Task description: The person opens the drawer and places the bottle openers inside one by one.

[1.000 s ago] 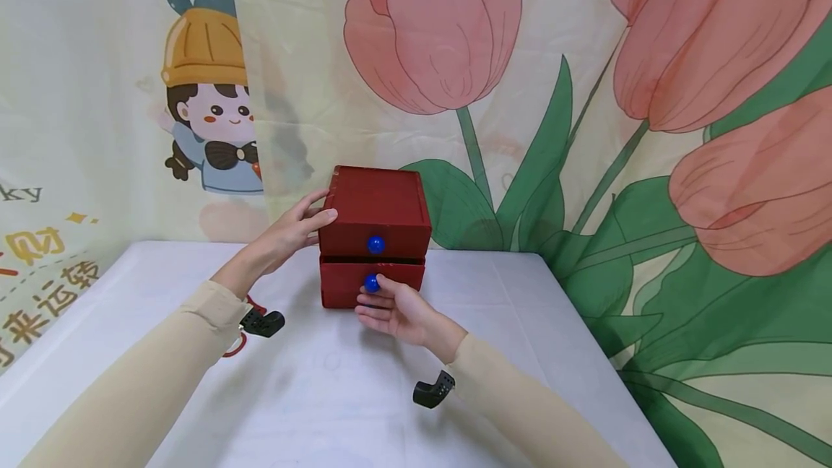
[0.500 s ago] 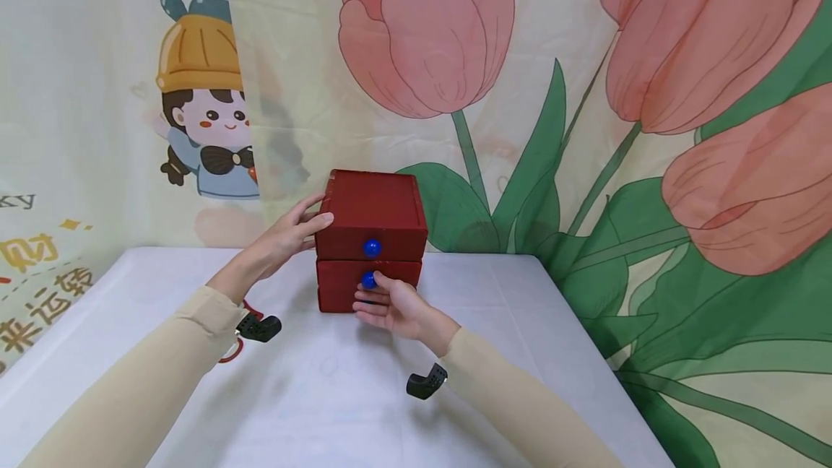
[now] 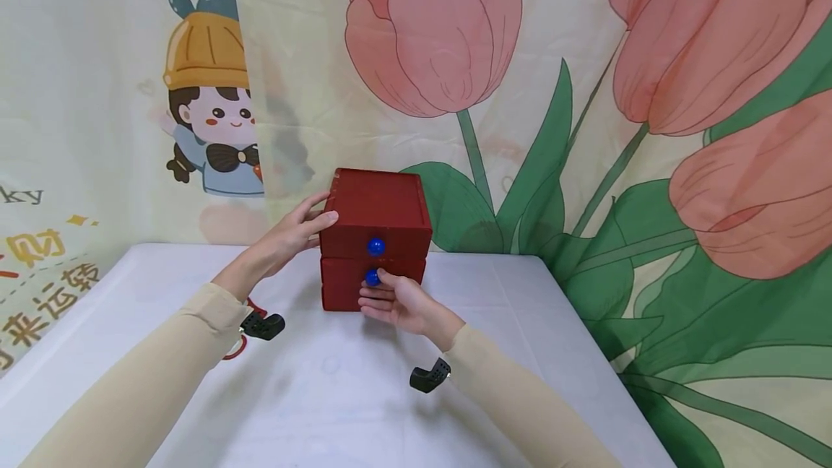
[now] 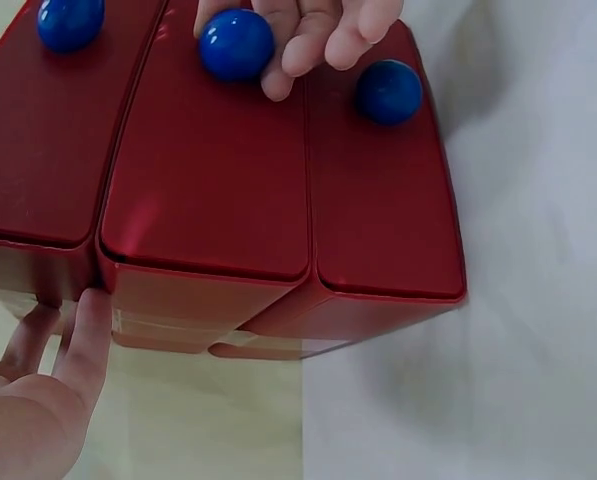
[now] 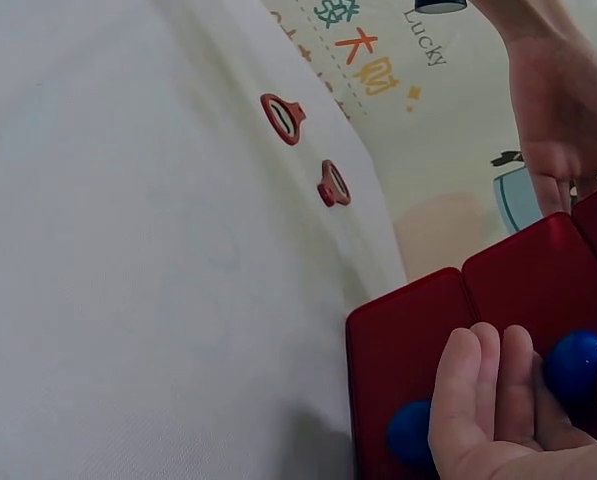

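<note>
A red box of three stacked drawers point(image 3: 377, 197) stands on the white-covered table, each drawer front bearing a round blue knob. My right hand point(image 3: 406, 305) is at the front and pinches the middle drawer's blue knob point(image 4: 236, 45) between thumb and index finger. Its other fingers extend in front of the bottom drawer, hiding that knob in the head view; the bottom knob point(image 4: 389, 92) shows in the left wrist view. The top knob point(image 3: 375, 246) is untouched. My left hand point(image 3: 286, 238) rests against the box's left side with fingers extended, thumb at the top edge.
Two small red-rimmed oval things, one of them a red ring piece point(image 5: 324, 193), lie on the white tablecloth point(image 3: 325, 396) left of the box, partly behind the left wrist's black camera mount point(image 3: 263, 325). A curtain printed with tulips point(image 3: 442, 42) hangs behind the table.
The gap seen above the middle drawer one second ago has closed; that drawer moved inward with my right hand on its knob. My left hand stays against the side of the box.
</note>
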`<move>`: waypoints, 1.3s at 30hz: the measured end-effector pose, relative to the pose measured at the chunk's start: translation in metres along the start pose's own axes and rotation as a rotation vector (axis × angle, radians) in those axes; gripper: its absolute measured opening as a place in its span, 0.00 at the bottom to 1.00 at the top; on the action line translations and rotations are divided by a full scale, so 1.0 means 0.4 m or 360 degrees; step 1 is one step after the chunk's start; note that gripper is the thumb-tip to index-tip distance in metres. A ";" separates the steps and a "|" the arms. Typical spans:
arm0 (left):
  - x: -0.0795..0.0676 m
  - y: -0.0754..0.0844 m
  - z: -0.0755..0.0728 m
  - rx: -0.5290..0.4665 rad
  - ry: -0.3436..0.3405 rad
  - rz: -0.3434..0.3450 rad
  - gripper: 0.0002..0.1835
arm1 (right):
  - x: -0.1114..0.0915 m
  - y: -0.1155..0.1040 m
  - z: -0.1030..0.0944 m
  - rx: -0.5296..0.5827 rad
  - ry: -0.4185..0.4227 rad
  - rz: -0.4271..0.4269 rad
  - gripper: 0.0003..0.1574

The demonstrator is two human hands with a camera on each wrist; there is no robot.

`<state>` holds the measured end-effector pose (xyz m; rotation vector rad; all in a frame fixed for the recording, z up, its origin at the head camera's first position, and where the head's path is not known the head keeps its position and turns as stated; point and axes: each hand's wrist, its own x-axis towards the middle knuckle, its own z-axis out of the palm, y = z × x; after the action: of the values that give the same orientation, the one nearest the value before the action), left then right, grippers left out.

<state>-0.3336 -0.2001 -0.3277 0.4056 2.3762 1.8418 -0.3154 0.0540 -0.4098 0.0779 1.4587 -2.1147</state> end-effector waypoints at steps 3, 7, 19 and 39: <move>-0.002 -0.001 0.001 -0.0011 0.0008 -0.0004 0.47 | 0.001 0.001 -0.001 -0.0019 -0.0015 -0.0002 0.31; -0.002 -0.002 0.001 -0.0020 0.0004 -0.0002 0.48 | 0.001 0.006 -0.004 -0.0060 -0.0019 -0.0015 0.32; 0.001 -0.012 -0.004 -0.0023 -0.0017 0.0021 0.47 | -0.017 0.022 -0.059 -0.0219 -0.0101 0.0022 0.36; 0.003 -0.010 -0.004 -0.0029 -0.0015 0.0032 0.46 | -0.027 0.055 -0.134 -0.0337 -0.0132 0.0113 0.37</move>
<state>-0.3357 -0.2024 -0.3310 0.4364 2.3564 1.8641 -0.3098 0.1001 -0.4461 -0.0371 1.5963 -1.8738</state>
